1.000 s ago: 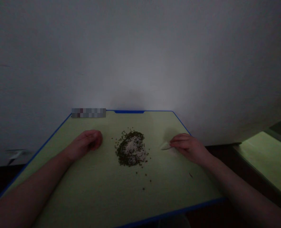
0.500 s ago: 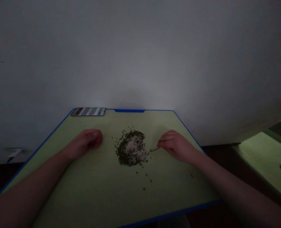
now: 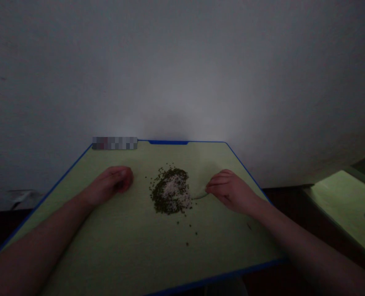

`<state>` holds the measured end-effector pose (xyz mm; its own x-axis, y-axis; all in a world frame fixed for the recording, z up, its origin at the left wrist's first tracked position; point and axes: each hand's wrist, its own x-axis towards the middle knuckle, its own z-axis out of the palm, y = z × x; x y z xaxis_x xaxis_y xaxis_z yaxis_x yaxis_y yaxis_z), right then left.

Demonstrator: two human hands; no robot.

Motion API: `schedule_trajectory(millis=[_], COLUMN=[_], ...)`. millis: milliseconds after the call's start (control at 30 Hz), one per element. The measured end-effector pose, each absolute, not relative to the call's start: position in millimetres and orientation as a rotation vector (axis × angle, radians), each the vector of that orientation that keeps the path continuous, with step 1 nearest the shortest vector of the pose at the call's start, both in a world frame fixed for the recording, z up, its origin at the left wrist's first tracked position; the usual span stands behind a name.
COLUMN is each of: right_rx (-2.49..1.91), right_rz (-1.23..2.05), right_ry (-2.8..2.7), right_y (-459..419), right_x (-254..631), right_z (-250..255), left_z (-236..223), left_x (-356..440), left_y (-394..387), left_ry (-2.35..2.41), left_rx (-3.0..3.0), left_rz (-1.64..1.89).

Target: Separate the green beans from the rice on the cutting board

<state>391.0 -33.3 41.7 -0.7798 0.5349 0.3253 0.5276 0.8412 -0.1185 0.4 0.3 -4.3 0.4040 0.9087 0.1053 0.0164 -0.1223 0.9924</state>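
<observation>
From my end of the feed I see a dim indoor room, though I cannot tell whether it belongs to a home or an office. A plain, pale grey wall point(image 3: 182, 74) fills most of my view, with a blurred white plug-like fitting point(image 3: 21, 198) low on its left. Before it stands a small yellow-green, wood-grained counter point(image 3: 133, 246) with thin blue edging, more household furniture than workbench. Dark reddish-brown floor point(image 3: 289, 205) shows at right, beside a flat pale-green surface point(image 3: 345, 205).

Part-hidden utensil point(image 3: 199, 196), possibly a spoon
</observation>
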Motion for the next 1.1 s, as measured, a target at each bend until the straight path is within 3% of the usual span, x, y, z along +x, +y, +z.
schedule_trajectory(millis=[1100], right_rx=[-0.821], right_rz=[-0.070], right_ry=[-2.610], right_y=[-58.2], right_x=[398.5], right_z=[43.7], left_z=[-1.7], left_x=[2.0], left_y=[-1.8], left_ry=[0.890], left_rx=[1.503], left_rz=[0.942])
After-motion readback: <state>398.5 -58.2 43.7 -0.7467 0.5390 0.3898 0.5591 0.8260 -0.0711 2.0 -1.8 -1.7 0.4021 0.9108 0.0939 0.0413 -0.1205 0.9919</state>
